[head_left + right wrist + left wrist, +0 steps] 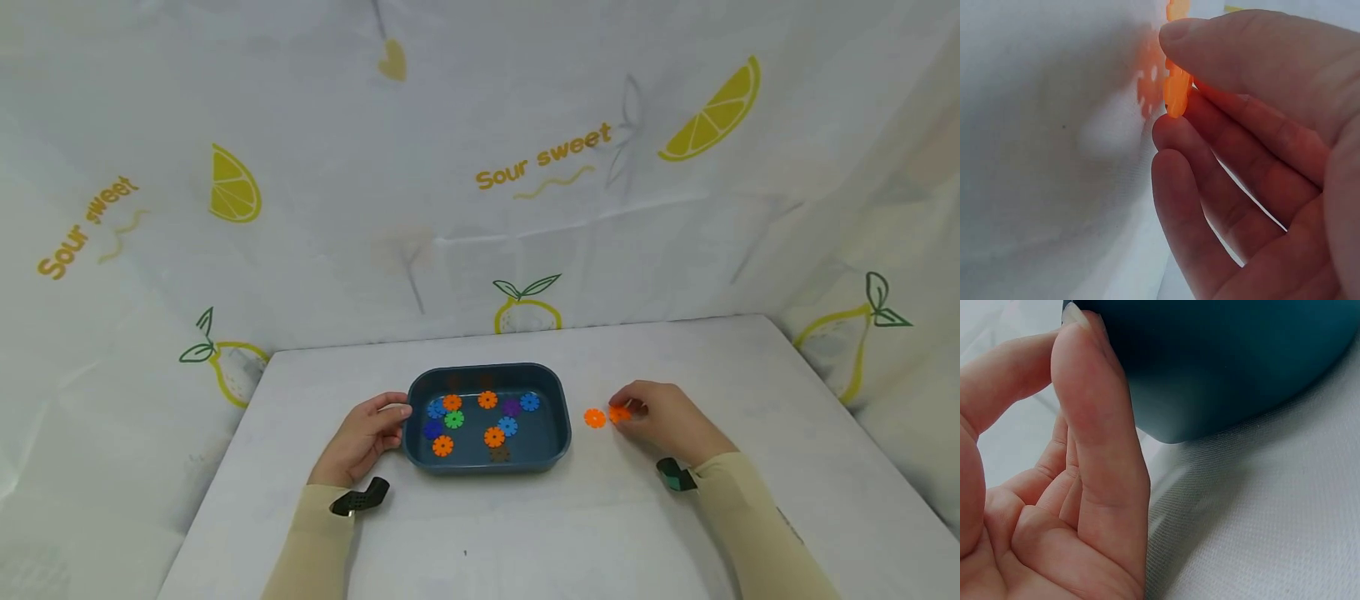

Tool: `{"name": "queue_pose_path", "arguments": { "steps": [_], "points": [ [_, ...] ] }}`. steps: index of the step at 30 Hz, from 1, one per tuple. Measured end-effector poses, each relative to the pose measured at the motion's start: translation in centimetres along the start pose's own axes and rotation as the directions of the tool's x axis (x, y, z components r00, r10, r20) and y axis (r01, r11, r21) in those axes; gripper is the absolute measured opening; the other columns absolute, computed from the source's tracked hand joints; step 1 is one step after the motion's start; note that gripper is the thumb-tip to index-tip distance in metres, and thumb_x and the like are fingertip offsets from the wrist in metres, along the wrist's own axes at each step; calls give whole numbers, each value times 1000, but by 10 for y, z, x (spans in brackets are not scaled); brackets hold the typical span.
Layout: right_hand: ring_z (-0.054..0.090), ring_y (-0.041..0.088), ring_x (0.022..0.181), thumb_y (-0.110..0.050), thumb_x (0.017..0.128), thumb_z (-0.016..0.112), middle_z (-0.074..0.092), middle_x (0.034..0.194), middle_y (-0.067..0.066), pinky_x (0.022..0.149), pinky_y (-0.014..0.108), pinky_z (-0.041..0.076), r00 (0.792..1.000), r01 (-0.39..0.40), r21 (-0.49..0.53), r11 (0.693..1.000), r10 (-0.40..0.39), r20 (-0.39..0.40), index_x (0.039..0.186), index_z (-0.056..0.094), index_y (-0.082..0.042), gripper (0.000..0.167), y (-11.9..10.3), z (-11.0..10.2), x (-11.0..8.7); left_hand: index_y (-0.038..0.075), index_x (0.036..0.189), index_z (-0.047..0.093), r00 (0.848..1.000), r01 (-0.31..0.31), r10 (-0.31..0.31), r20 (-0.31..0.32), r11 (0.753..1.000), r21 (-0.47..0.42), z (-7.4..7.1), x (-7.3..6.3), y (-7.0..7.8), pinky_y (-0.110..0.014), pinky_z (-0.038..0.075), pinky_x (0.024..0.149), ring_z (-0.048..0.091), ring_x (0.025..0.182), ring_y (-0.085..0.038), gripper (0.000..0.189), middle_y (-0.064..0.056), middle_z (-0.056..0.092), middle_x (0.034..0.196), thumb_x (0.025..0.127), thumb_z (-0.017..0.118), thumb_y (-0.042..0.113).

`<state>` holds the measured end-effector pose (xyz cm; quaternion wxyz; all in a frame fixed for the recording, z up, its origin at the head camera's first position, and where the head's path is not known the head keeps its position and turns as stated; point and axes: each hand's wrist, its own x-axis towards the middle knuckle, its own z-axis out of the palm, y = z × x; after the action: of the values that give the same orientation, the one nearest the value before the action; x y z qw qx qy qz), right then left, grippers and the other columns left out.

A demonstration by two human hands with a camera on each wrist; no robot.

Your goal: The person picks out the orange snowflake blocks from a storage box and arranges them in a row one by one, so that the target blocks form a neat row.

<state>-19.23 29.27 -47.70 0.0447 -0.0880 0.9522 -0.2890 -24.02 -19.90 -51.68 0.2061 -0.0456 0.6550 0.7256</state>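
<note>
At the left end of a dark blue tray [480, 467], my left hand [366, 437] grips the rim between thumb [1094, 406] and fingers. Inside the tray lie several notched plastic discs: orange discs [487, 400], blue discs [529, 402], a green disc [454, 419] and purple ones [512, 407]. To the right of the tray, my right hand [667, 421] pinches an orange notched disc [1177, 94] between thumb and fingertips, close over the white tabletop. Another orange disc [595, 418] lies flat between the tray and that hand.
A white cloth-covered table [480, 533] carries everything. Behind it hangs a pale curtain [337, 250] with lemon prints, which also closes off both sides. Dark wrist-worn devices sit on both sleeves, the left device [360, 497] near the tray's front left corner.
</note>
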Motion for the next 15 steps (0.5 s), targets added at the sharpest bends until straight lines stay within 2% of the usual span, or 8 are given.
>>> {"name": "queue_pose_path", "arguments": {
  "steps": [15],
  "points": [
    [64,19,99,-11,91,82,76,109,-1,89,41,56,1000,22,2,1000,-22,-7,113,79,-16,23,-2,3,0,5,138,58,1000,-3,3,1,1000,2,-1,1,-1,-21,56,65,57,65,-10,45,4,68,85,101,78,22]
  ]
}}
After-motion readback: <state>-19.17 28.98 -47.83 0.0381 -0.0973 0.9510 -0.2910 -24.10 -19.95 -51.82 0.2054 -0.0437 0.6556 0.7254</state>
